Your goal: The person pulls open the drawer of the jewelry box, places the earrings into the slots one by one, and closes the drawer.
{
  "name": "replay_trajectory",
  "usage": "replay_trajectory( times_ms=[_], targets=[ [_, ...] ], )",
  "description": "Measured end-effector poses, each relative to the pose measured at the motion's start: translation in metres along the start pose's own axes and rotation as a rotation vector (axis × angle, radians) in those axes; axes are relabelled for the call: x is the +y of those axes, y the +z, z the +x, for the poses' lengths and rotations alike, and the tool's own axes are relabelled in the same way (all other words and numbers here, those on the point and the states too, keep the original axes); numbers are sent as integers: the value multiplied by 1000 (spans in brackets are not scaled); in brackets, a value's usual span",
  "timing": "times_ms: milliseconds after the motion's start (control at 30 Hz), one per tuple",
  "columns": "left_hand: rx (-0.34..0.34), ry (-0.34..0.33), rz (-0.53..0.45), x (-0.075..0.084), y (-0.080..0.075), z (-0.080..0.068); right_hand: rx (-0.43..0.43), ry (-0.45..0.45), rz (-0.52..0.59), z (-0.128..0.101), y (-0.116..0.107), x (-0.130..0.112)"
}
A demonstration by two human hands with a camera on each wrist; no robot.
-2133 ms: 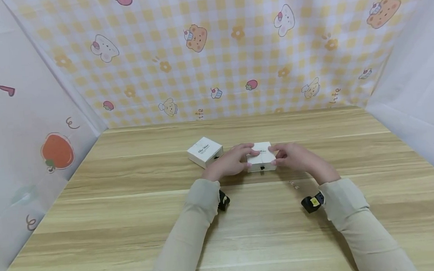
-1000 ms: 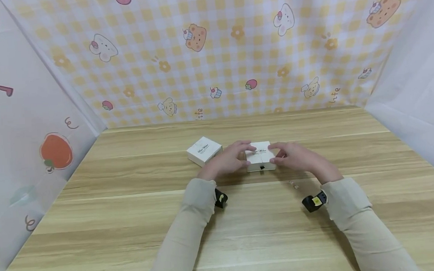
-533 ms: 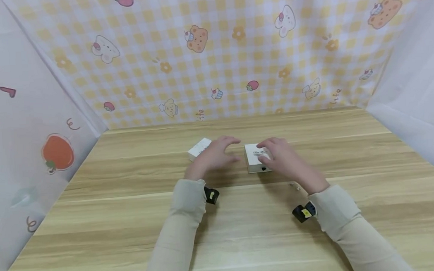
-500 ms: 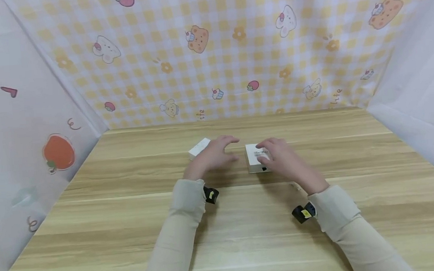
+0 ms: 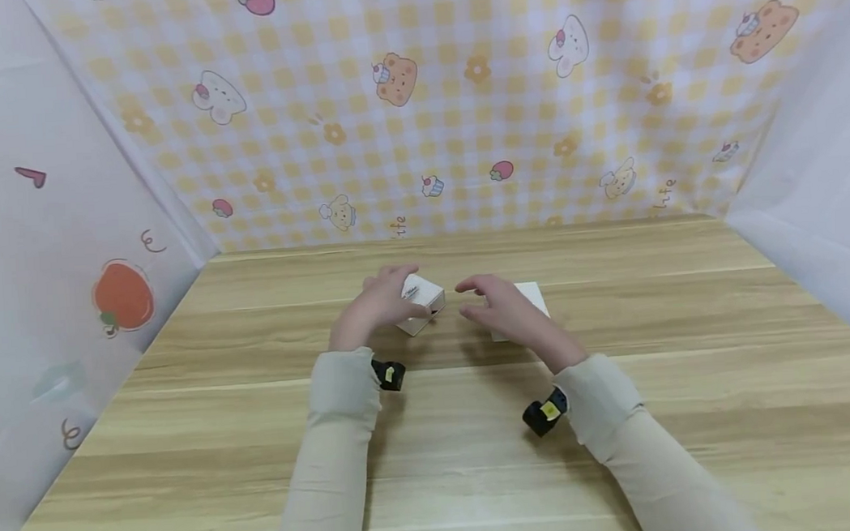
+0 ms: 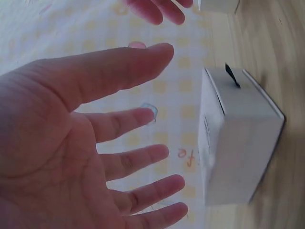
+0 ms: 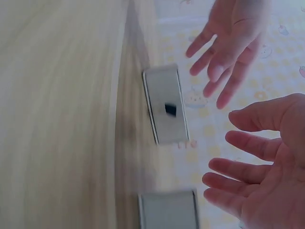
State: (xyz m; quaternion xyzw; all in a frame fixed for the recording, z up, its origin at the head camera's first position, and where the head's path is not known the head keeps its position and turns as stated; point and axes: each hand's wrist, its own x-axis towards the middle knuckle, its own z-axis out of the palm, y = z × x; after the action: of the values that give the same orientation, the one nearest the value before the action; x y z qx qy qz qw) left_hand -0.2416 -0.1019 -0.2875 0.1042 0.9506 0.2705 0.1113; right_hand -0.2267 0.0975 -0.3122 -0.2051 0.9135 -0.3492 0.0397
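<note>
Apparently the step in hand is a two-handed reach for the left box (image 5: 429,286), which sits on the wooden table (image 5: 445,475) turned cornerwise to the person, with a black tab (image 6: 232,76) on one side. The left hand (image 5: 376,307) is spread beside it, thumb and fingers stretched out and holding nothing; the left wrist view shows a gap between fingertips and box. The right hand (image 5: 504,305) is likewise empty, its fingers loosely extended, and from the head view it covers part of the right box (image 5: 534,295), which lies apart from the first. To take hold, the next move would call for bringing the right hand across and closing both sets of fingertips on opposite sides of the left box, without brushing the other.

As for writing, a scrap of dark script (image 5: 410,292) shows on the left box's lid (the left hand hides the rest), probably a greeting or brand line, but too small to read surely. The visible part of the right box's lid looks plain. On the checked curtain (image 5: 460,117), the word "life" (image 5: 662,194) can be read, printed at a steep slant.
</note>
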Motion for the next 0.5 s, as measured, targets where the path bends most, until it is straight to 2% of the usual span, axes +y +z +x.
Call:
replay_trajectory(
  times_ms=[233,500],
  targets=[
    [23,-31,8,-18,-1,4,-17,39,117,13,22,-7],
    [-2,-54,-16,-32,3,8,-50,62,124,19,35,-8]
  ],
)
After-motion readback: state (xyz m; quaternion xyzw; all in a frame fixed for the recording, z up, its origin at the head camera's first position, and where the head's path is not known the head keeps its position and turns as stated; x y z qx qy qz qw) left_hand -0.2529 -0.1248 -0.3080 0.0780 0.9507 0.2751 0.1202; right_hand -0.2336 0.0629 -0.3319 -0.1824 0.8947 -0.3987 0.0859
